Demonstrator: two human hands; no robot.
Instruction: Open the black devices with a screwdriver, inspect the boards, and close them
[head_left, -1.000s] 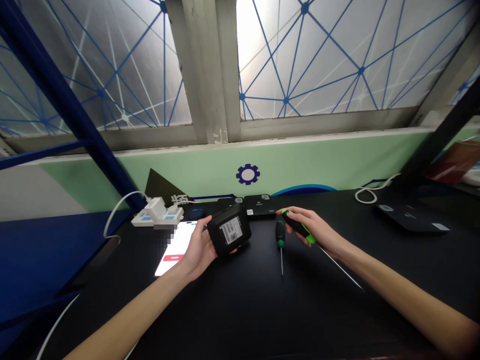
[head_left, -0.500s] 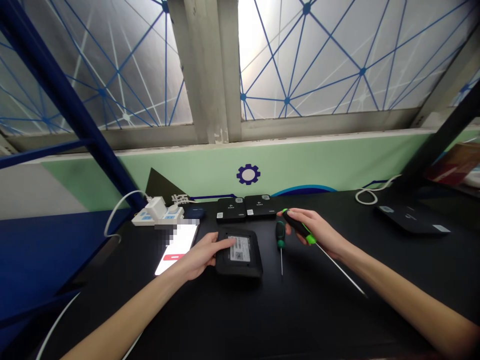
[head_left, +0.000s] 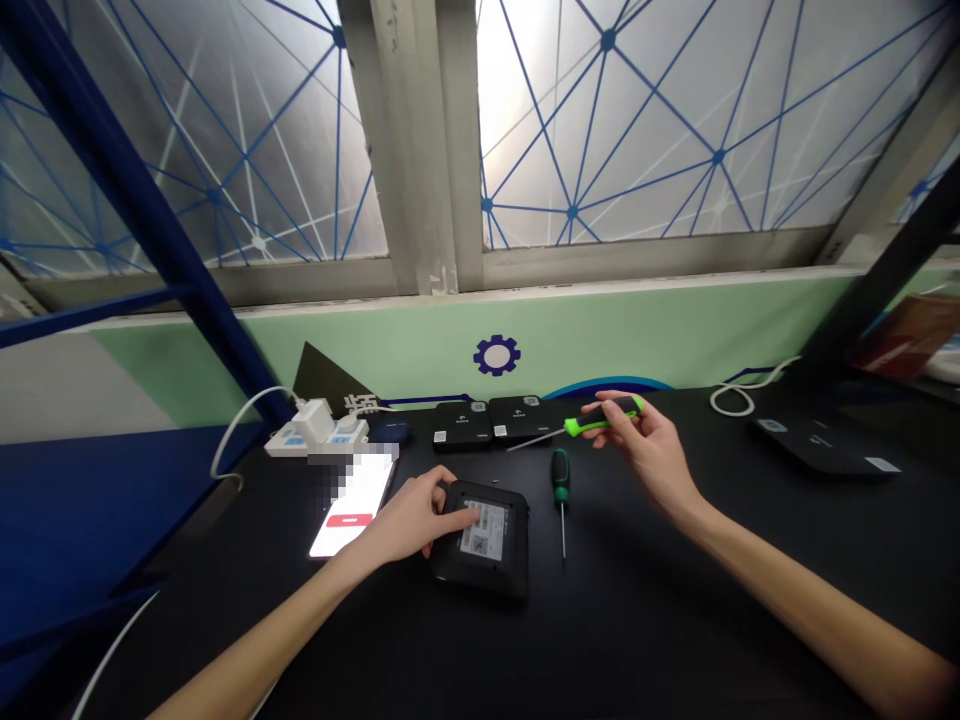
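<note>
Your left hand lies open on the flat black device, not gripping it. Your right hand clenches a green-handled screwdriver above the desk, shaft pointing left. A second screwdriver lies just right of the device; a phone lies just left of your left hand.

one desk carries everything, with two hands over it: the left hand and the right hand. there are two screwdrivers, the held screwdriver and the lying screwdriver. four flat black devices show: the labelled device under the left hand, the first far device and the second far device at the far edge, and the right device near the right end. there is one lit phone, one white power strip at the far left corner, and two white cables, the left cable and the right cable
</note>
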